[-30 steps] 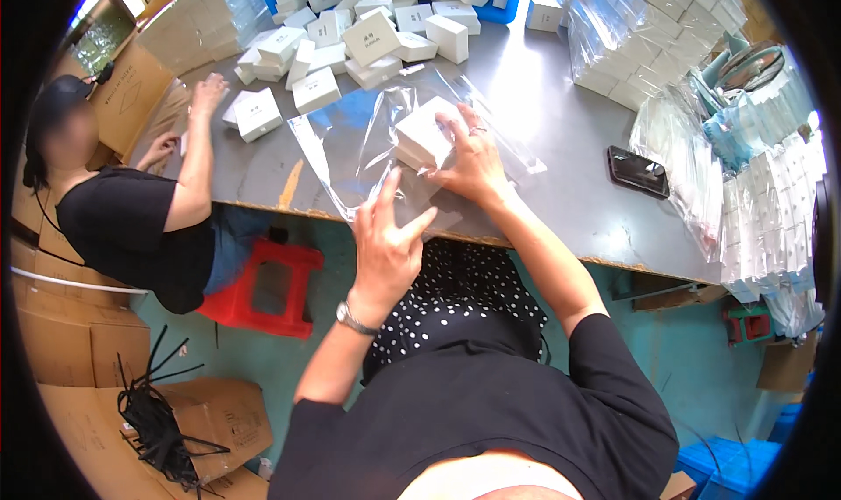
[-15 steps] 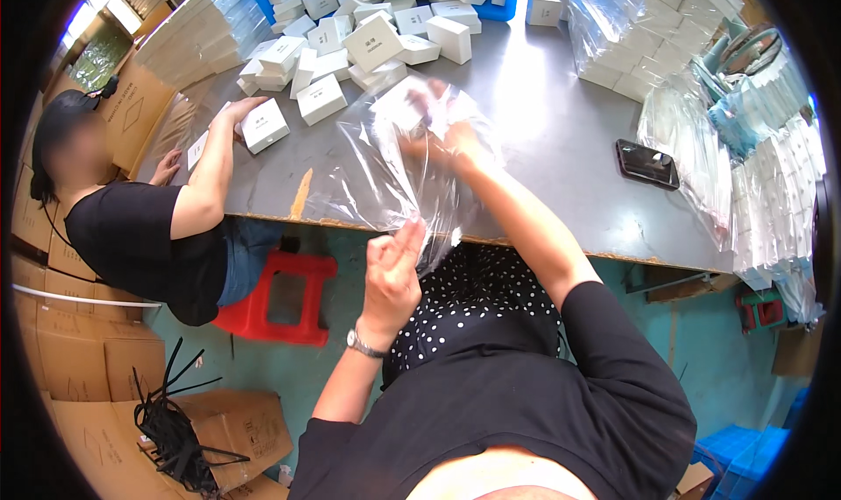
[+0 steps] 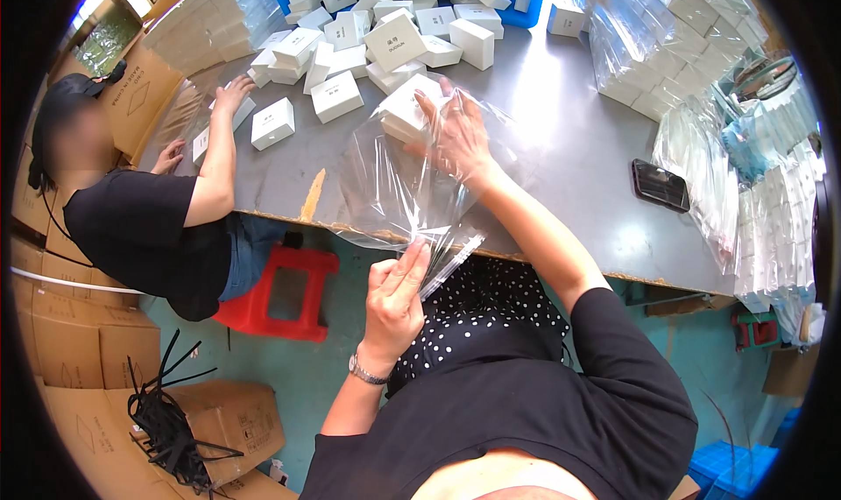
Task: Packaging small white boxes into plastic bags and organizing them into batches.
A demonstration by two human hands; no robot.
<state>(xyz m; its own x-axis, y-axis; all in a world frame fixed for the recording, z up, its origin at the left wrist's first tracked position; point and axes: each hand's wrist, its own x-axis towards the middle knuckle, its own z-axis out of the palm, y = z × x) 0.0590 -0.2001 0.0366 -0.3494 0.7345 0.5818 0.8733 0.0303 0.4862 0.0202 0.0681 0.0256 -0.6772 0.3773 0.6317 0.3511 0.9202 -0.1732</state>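
Grey table: left grip pinches a glossy clear bag, right grip spread.

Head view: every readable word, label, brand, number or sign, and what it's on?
White boxes: short dark print on several faces; not transcribed here.
Brown carton at upper left: dark print, diamond outline; not transcribed here.
Carton by the black straps: marks too small to read.
Clear bag: no print I can make out.

Far edge of table: box pile
Far right corner: wrapped stack
Near edge, middle: plastic bag
Way through: between right hand and phone
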